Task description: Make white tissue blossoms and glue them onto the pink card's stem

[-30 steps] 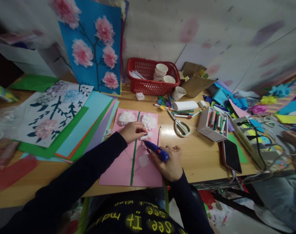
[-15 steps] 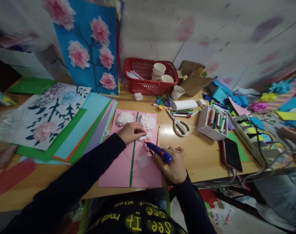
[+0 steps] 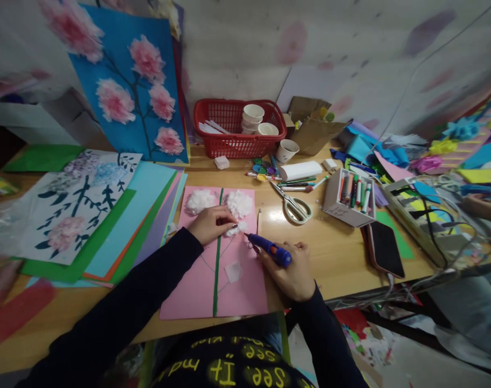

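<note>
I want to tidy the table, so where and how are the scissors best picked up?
Probably by the pale handle loops, coming from the near side: the scissors lie flat with the loops toward the person and the blades pointing away and leftward. The right hand is nearer but holds the blue glue gun.

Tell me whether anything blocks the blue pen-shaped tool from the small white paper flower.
Nothing visible. The blue tool, gripped in the right hand, has its tip at the lower right edge of the small white flower; whether they touch, I cannot tell. The left hand is on the flower's left side, clear of the tip.
</note>
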Action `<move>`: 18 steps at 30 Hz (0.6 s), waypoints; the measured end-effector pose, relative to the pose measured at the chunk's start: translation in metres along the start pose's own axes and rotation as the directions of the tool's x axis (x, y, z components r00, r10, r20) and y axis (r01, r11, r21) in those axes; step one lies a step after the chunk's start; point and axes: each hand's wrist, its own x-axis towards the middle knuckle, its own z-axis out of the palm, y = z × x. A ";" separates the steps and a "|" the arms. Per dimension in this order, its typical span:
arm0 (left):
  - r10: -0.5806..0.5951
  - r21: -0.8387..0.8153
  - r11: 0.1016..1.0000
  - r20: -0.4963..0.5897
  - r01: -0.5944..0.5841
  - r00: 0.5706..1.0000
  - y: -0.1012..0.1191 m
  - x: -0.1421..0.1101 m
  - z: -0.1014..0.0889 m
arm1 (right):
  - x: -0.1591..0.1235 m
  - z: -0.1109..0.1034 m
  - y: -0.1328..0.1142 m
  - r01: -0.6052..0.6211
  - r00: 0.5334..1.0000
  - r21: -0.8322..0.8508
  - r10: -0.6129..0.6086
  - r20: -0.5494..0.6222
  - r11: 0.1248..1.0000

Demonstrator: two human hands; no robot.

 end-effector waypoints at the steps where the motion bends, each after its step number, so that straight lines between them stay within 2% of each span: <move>1: -0.004 -0.003 1.000 0.002 0.004 1.000 0.000 0.000 0.000 | 0.001 0.000 0.001 -0.010 1.000 0.001 0.010 -0.015 1.000; 4: -0.016 -0.006 1.000 0.008 0.016 1.000 0.000 0.000 0.001 | 0.006 0.002 0.001 -0.033 0.999 0.022 0.034 -0.029 0.999; 11: -0.014 0.018 1.000 -0.002 0.014 1.000 0.000 0.000 0.001 | 0.008 0.004 0.005 -0.041 0.999 0.024 0.040 0.035 0.999; 18: -0.022 0.004 1.000 -0.005 0.022 1.000 0.000 0.000 0.001 | 0.002 -0.003 0.000 0.006 0.998 -0.004 -0.006 0.065 1.000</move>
